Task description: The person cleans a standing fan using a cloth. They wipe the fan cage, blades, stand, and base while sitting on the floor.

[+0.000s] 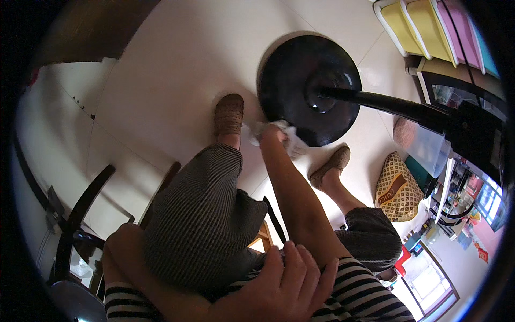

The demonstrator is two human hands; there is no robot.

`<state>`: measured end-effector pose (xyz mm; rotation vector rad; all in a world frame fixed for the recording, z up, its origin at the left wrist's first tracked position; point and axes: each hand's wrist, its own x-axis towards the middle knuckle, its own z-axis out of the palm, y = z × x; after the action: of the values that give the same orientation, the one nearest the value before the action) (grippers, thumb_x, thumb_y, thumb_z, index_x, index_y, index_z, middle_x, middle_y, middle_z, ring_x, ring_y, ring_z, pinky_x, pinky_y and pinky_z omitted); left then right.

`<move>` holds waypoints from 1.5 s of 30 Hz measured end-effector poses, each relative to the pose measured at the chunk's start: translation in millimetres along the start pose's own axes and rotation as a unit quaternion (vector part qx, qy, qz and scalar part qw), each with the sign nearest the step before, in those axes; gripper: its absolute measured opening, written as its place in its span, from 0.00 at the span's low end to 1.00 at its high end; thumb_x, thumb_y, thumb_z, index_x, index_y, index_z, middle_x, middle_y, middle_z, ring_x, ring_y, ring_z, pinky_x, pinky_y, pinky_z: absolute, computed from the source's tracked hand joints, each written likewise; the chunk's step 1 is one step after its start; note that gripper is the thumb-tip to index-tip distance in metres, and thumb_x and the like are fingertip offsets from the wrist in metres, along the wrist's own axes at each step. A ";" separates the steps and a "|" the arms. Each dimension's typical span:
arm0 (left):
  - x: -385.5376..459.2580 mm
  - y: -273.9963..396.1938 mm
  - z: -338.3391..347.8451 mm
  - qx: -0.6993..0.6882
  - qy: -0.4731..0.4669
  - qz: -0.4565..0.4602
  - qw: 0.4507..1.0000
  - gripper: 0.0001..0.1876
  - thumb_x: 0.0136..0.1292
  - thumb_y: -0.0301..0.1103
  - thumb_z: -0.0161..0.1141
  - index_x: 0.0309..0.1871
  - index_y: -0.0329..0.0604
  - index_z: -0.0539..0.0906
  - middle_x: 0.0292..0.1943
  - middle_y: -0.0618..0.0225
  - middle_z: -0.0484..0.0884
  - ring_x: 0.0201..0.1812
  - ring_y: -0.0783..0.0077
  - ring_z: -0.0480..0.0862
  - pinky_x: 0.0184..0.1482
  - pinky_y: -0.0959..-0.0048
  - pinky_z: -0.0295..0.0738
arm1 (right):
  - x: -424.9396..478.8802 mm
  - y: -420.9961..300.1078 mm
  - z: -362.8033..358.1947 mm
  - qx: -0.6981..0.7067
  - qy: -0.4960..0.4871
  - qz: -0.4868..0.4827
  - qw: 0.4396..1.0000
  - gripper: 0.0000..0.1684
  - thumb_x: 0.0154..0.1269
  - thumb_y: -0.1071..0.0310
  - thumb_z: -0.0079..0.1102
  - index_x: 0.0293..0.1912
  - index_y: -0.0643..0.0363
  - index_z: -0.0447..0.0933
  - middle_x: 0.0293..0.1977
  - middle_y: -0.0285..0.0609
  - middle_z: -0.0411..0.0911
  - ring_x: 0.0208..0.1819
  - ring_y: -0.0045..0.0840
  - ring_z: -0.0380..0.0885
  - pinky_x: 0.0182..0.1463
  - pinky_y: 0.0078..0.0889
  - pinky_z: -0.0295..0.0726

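Note:
My right hand [274,133] reaches down between my knees and grips a crumpled white cloth [297,145]. The cloth is at the near rim of a round, glossy black stand base [281,80], which lies flat on the floor. From the middle of the base a black pole [374,102] runs toward the right of the view. My left arm is bent at the elbow across my lap. My left hand [287,277] is near my right upper arm, fingers spread and holding nothing; whether it touches the arm I cannot tell.
My feet, in brown shoes [229,114], flank the cloth on the pale tiled floor [161,80]. Dark curved furniture legs [82,209] rise at left. A patterned cushion or bag [398,189] bearing writing lies at right. Coloured plastic panels [418,24] fill the upper right corner.

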<state>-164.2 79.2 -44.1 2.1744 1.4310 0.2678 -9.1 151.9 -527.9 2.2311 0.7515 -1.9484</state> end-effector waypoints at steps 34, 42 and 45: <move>25.1 26.9 108.6 0.047 -0.192 0.028 0.980 0.17 0.54 0.35 0.59 0.43 0.31 0.78 0.32 0.54 0.83 0.36 0.58 0.85 0.36 0.60 0.79 | -272.6 49.0 -214.1 -0.435 -0.168 -0.177 0.867 0.18 0.64 0.61 0.55 0.49 0.61 0.76 0.47 0.57 0.78 0.42 0.48 0.80 0.46 0.43 0.79; 45.2 -1.8 134.1 0.080 -0.128 -0.088 0.985 0.17 0.56 0.37 0.57 0.43 0.32 0.80 0.33 0.49 0.83 0.37 0.50 0.84 0.43 0.55 0.78 | -231.3 144.9 -229.8 -0.149 -0.049 -0.292 0.944 0.24 0.63 0.58 0.54 0.52 0.65 0.74 0.45 0.51 0.80 0.44 0.37 0.81 0.46 0.33 0.80; 54.0 7.1 140.4 0.065 -0.148 -0.098 0.982 0.18 0.58 0.39 0.57 0.45 0.34 0.79 0.37 0.51 0.83 0.42 0.49 0.84 0.44 0.54 0.78 | -205.0 173.7 -242.6 -0.579 0.123 -0.441 0.675 0.25 0.55 0.55 0.60 0.49 0.62 0.78 0.47 0.46 0.77 0.41 0.33 0.80 0.44 0.36 0.81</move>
<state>-75.0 81.8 -165.3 2.0486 1.5083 -0.2174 269.0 28.6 -331.8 1.2630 2.4878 -0.6255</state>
